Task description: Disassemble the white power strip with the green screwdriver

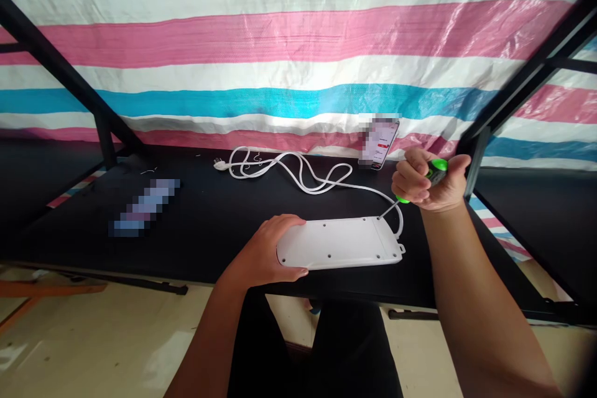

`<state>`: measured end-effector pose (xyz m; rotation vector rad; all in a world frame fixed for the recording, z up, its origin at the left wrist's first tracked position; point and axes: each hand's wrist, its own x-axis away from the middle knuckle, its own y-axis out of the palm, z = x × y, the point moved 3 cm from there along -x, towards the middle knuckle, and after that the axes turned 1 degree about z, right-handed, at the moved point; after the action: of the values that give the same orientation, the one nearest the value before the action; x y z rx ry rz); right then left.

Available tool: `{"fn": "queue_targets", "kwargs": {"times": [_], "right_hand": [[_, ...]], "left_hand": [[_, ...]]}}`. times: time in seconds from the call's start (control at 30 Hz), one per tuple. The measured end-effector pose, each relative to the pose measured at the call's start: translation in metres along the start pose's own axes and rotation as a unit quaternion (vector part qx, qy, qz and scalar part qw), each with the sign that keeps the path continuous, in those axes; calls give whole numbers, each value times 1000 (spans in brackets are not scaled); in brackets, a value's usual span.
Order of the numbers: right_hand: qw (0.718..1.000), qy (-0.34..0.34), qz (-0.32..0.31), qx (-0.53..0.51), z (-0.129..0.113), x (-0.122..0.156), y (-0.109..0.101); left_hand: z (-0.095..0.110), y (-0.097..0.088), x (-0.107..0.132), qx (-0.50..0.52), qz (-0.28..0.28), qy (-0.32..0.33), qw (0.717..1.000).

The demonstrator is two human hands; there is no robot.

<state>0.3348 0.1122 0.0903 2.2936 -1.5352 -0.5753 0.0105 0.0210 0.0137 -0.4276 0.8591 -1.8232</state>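
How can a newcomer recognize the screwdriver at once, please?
On the black table lies a long white case. Above its far right corner, the right hand holds the screwdriver, thin shaft slanting down to the case. Its bright green handle parts set it apart from the white cable nearby.

On the black table (209, 217): white power strip (345, 242), looped cord (317, 191), propped phone (380, 150), blurred item (145, 206)

On the table (209, 217), the phone (381, 146) sits behind the power strip (342, 244), right of the plug (222, 165).
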Motion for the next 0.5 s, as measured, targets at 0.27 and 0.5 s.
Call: {"fn": "queue_targets", "kwargs": {"times": [0.27, 0.5], "right_hand": [[999, 25, 24, -10, 0, 0, 4], [989, -56, -127, 53, -2, 0, 4]], "left_hand": [[-1, 0, 1, 3, -3, -6, 1000], [-1, 0, 1, 5, -10, -8, 1000]]}}
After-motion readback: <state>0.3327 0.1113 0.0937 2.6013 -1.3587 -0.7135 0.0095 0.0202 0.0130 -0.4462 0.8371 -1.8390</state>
